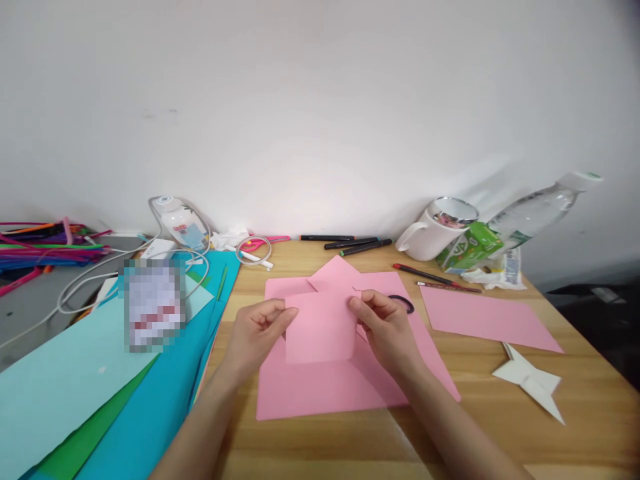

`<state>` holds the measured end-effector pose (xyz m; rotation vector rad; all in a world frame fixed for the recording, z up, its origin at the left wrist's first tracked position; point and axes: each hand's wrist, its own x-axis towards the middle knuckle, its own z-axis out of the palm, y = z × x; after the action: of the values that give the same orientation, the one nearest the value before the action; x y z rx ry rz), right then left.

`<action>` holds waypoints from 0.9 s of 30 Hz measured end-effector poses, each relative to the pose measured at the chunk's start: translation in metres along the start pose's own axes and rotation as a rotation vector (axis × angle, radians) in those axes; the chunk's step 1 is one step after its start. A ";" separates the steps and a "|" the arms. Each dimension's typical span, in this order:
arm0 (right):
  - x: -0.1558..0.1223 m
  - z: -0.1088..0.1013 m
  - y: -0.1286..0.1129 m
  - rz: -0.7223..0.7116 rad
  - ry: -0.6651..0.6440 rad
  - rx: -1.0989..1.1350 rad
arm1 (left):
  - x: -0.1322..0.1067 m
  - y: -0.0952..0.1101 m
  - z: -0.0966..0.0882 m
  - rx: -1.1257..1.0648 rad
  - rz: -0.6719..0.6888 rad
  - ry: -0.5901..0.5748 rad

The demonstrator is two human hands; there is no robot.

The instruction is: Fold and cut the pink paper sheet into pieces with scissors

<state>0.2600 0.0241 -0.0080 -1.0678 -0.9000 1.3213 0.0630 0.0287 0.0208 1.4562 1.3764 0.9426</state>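
Observation:
Both hands hold up a small piece of pink paper point(320, 333) by its upper corners. My left hand point(257, 330) pinches the left corner between thumb and fingers, and my right hand point(384, 325) pinches the right one. Behind this piece, a pointed pink paper piece point(337, 273) sticks up; whether the two are joined is hidden. Below lie larger pink sheets point(320, 393) on the wooden table. A dark ring-shaped band point(403, 304) rests just beyond my right hand.
At right are a pink strip point(490, 320), a white folded paper star point(530, 380), a mug point(433, 230), a green carton point(470, 248) and a plastic bottle point(537, 207). Several markers point(357, 244) lie by the wall. Leftward are a blurred-out phone point(154, 303), cables and blue sheets point(150, 413).

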 end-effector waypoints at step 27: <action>0.000 0.003 0.002 -0.037 -0.077 -0.525 | 0.002 -0.009 0.001 -0.221 -0.155 0.004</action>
<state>0.2567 0.0238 -0.0093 -1.3953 -1.3639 1.1251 0.0611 0.0306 0.0122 1.1663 1.3221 0.9651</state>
